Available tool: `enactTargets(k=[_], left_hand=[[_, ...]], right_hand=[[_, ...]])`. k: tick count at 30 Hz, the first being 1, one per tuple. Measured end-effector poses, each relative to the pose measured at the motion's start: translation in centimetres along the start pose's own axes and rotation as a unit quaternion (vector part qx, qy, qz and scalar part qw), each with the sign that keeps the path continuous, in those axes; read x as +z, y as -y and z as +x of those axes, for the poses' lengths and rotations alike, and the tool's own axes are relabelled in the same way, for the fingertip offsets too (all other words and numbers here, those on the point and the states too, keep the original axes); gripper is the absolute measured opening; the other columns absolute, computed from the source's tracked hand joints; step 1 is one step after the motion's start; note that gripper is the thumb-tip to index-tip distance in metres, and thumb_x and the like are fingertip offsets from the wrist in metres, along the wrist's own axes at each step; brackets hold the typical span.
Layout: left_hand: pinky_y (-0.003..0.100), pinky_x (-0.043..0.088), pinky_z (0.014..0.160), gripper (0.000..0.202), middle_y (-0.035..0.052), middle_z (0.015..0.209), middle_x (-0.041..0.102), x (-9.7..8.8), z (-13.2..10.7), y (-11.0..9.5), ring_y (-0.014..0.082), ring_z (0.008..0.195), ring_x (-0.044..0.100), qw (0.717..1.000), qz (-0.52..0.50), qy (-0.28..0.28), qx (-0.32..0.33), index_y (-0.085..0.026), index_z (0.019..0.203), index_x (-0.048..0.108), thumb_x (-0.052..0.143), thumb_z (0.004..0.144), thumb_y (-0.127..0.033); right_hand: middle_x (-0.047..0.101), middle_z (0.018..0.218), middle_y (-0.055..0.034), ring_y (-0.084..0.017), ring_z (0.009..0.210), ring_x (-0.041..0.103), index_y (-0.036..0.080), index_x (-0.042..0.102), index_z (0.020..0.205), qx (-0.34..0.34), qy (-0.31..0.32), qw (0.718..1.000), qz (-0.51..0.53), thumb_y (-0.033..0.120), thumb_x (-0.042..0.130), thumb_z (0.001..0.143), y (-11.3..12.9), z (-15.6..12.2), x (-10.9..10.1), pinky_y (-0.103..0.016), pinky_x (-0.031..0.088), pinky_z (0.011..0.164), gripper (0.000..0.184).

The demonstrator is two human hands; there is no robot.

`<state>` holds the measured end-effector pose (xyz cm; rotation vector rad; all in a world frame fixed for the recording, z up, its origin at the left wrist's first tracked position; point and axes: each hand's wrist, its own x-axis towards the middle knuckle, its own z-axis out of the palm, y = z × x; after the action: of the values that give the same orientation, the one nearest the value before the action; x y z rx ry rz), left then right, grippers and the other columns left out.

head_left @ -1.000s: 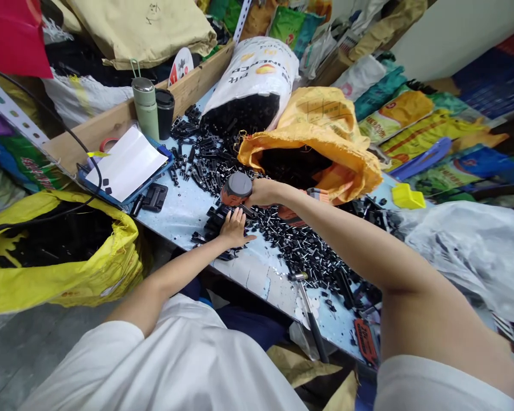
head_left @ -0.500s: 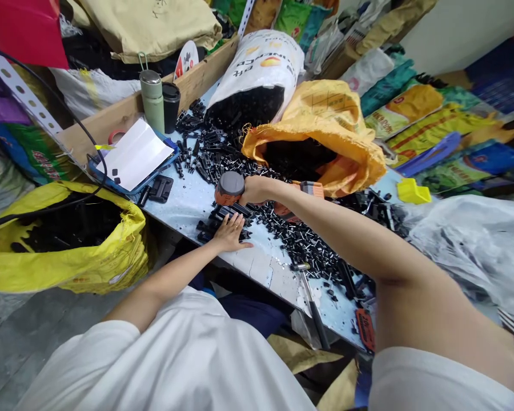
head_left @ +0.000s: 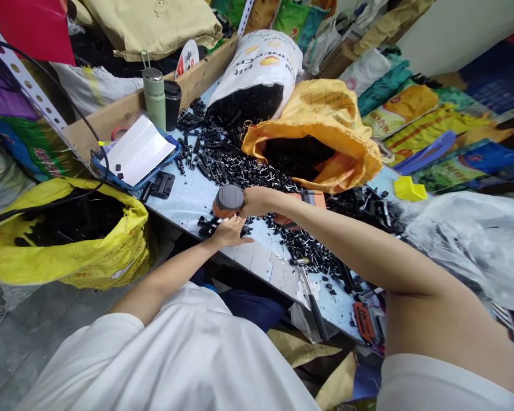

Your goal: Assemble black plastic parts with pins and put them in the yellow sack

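Observation:
My right hand is closed around the grip of an orange and grey cordless drill, seen from its rear end over the workbench. The drill's battery pack sticks out past my forearm. Just below the drill, my left hand holds down a small row of black plastic parts at the bench's near edge, thumb stretched out to the right. Its fingertips come close against the drill body and are partly hidden. The drill's tip is out of sight beneath its body.
Loose black parts and screws cover much of the bench. A hammer lies across the front edge, near a spare battery. Open white and orange sacks stand behind. A yellow sack is at left.
The drill has shifted slightly down and left over the black parts. My left fingers, spread over the parts before, are now drawn closer together beside the drill.

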<state>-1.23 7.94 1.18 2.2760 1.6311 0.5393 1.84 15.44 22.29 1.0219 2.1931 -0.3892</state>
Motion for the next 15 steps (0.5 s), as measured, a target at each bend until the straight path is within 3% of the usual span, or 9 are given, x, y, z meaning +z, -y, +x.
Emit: enactTargets(k=[4, 10, 13, 15], left_hand=[[0.040, 0.031, 0.102, 0.088, 0.0166, 0.141, 0.039, 0.2, 0.2, 0.1, 0.0307, 0.130, 0.035, 0.999, -0.012, 0.045, -0.014, -0.012, 0.142, 0.025, 0.025, 0.080, -0.075], [0.044, 0.025, 0.105, 0.090, 0.0174, 0.143, 0.036, 0.3, 0.3, 0.0, 0.0335, 0.132, 0.031, 0.998, 0.000, 0.054, -0.027, -0.013, 0.141, 0.025, 0.030, 0.078, -0.077], [0.042, 0.026, 0.105, 0.085, 0.0158, 0.143, 0.036, 0.1, 0.1, -0.1, 0.0321, 0.132, 0.031, 0.998, 0.001, 0.061, -0.029, -0.015, 0.142, 0.025, 0.029, 0.080, -0.074], [0.042, 0.028, 0.105, 0.080, 0.0148, 0.142, 0.038, -0.2, 0.0, 0.0, 0.0304, 0.131, 0.034, 0.997, 0.005, 0.064, -0.030, -0.016, 0.142, 0.025, 0.028, 0.083, -0.071]], right_hand=[[0.062, 0.067, -0.0056, -0.017, 0.061, 0.058, 0.014, 0.066, 0.075, -0.025, 0.018, 0.999, -0.012, 0.028, 0.061, 0.063, 1.2, -0.6, -0.2, -0.024, 0.038, 0.050, 0.020], [0.063, 0.067, -0.0075, -0.019, 0.064, 0.059, 0.012, 0.067, 0.079, -0.036, 0.029, 0.999, -0.011, 0.026, 0.066, 0.062, 4.0, 0.0, 0.1, -0.025, 0.039, 0.053, 0.021], [0.063, 0.067, -0.0078, -0.019, 0.065, 0.059, 0.011, 0.067, 0.083, -0.026, 0.021, 0.999, 0.022, 0.027, 0.069, 0.063, 3.4, -0.6, 0.2, -0.025, 0.041, 0.056, 0.027], [0.063, 0.068, -0.0061, -0.017, 0.064, 0.059, 0.011, 0.066, 0.088, -0.035, 0.020, 0.997, 0.068, 0.029, 0.070, 0.062, 1.5, -1.2, 0.2, -0.025, 0.042, 0.057, 0.032]])
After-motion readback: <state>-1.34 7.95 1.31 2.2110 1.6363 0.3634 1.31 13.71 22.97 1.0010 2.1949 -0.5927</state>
